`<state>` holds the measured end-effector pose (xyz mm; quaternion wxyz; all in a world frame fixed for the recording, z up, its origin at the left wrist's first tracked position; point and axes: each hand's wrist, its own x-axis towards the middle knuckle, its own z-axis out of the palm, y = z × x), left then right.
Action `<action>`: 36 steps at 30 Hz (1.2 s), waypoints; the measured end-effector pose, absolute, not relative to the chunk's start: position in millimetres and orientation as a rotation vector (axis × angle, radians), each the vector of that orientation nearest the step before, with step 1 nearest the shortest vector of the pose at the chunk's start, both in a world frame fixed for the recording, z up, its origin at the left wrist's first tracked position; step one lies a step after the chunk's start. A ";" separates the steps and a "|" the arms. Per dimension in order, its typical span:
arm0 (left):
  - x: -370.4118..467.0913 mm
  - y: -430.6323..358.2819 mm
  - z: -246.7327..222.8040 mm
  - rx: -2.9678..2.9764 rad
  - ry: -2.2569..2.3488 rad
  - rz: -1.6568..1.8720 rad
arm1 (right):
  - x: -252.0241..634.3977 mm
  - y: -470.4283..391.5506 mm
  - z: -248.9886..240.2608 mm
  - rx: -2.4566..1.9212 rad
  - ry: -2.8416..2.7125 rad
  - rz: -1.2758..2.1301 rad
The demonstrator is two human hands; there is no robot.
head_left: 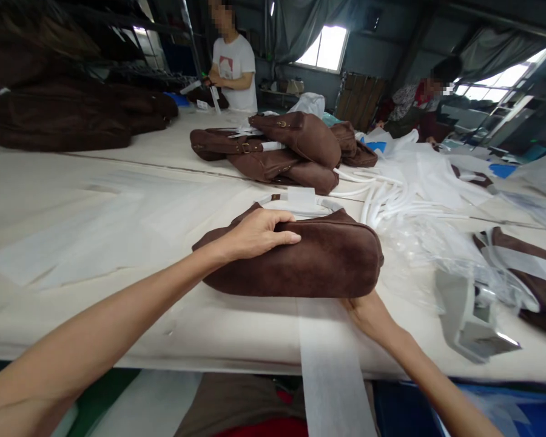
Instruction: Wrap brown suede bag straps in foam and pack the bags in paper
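A heap of brown leather bags with brass-coloured buckles [316, 139] lies toward the far side of the cream-topped counter [236, 331], with a darker brown pile [54, 115] at the far left. Looping white tubes [386, 191] lie just right of the heap. Behind the counter stands a person in a white T-shirt with a red print [234, 67]; farther right, another person in patterned sleeves [404, 104] leans forward. Grey curtains [295, 30] hang beside a bright window [323, 50].

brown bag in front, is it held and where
The brown bag is held: left hand on its upper edge, right hand at its underside, fingers hidden.
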<state>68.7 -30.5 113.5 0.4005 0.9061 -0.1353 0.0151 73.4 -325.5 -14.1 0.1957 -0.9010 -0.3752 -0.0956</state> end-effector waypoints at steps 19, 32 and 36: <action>29.7 -57.8 77.0 2.587 -0.476 0.117 | -6.0 -295.5 -36.1 -2.488 -1.375 -0.087; -3.4 -16.8 72.4 2.922 -0.405 0.144 | 93.8 -342.8 24.3 -2.636 -1.113 -0.383; 3.5 -26.6 83.1 2.990 -0.473 0.053 | 92.4 -351.6 36.6 -2.687 -1.212 -0.291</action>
